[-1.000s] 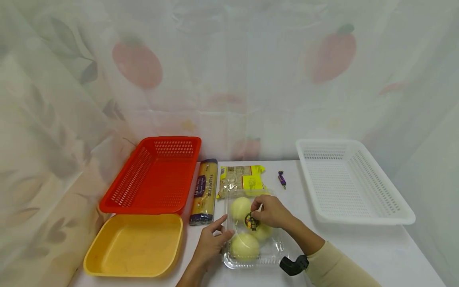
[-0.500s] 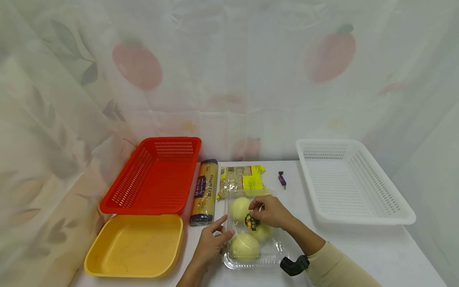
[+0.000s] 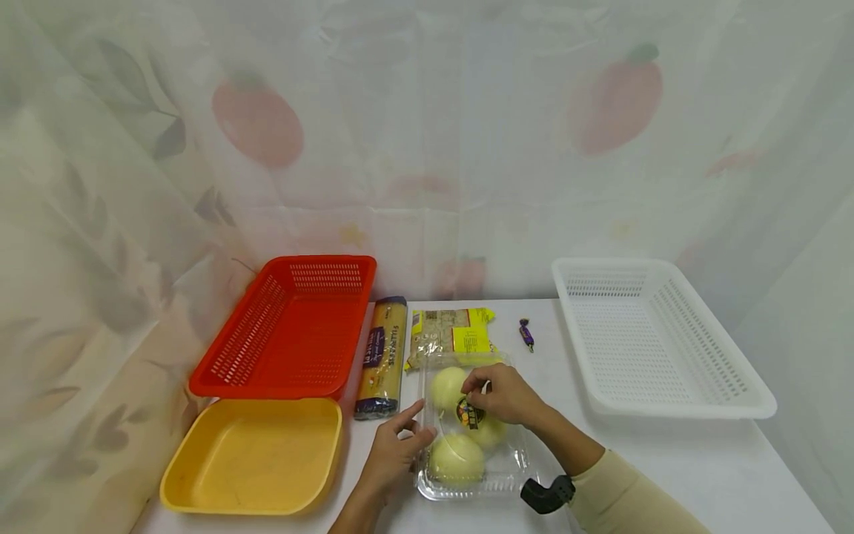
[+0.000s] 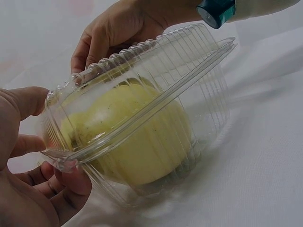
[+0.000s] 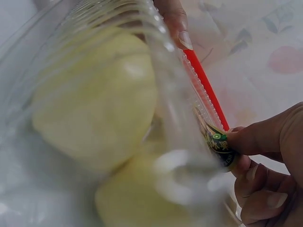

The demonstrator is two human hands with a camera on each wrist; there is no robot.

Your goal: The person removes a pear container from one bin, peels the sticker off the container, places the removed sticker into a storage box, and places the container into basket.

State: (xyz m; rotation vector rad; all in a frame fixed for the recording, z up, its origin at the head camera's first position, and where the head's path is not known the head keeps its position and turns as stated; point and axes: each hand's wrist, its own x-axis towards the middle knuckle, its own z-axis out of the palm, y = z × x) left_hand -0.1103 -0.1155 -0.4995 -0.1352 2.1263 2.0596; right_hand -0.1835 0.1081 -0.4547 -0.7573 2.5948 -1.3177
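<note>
The round label [image 3: 470,415] sits on top of the clear box [image 3: 502,486]; our right hand [image 3: 505,394] pinches its edge while our left hand [image 3: 392,449] grips the box's rim. We'd do well, we judge, to brace the box firmly and work slowly, without creasing the label. The yellow packet [image 3: 443,330] lies just beyond.

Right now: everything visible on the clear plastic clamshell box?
The clear plastic clamshell box has glossy, ribbed walls and a flanged rim, its lid down. It sits upright on the white table, at least three round, pale yellow fruits inside. The left grip holds its left edge; the right grip pinches a round, black printed sticker at its lid.
</note>
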